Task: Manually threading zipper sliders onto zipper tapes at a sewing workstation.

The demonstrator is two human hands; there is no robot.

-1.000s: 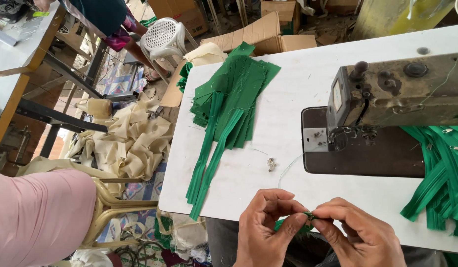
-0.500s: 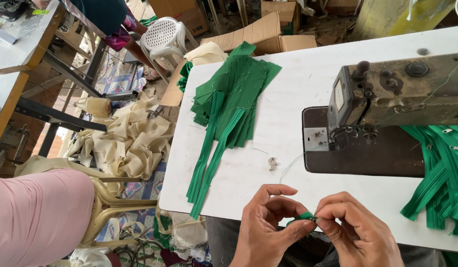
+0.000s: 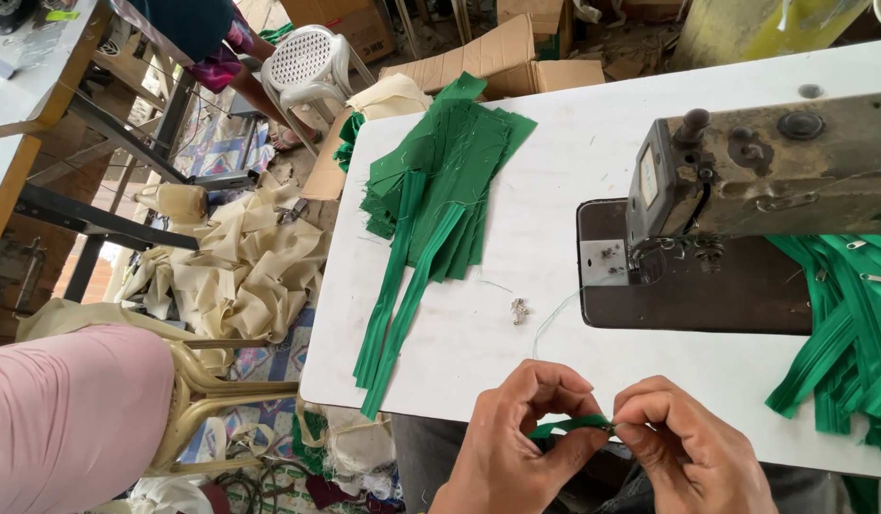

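Note:
At the table's near edge my left hand and my right hand pinch the two ends of a short green zipper strip, fingertips nearly touching. Above them on the white table lies a small metal zipper slider beside a loose thread. A stack of green fabric pieces and long green zipper tapes lies to the left. The grey sewing machine stands at the right, with more green zipper tapes piled beneath and beyond it.
Cream fabric scraps are heaped on the floor to the left, near a beige plastic chair. A pink-clothed person sits at lower left. A white plastic stool and cardboard boxes stand behind the table.
Both hands have shifted slightly lower and closer together around the green strip; the fingers have reworked their pinch. Nothing on the table has moved.

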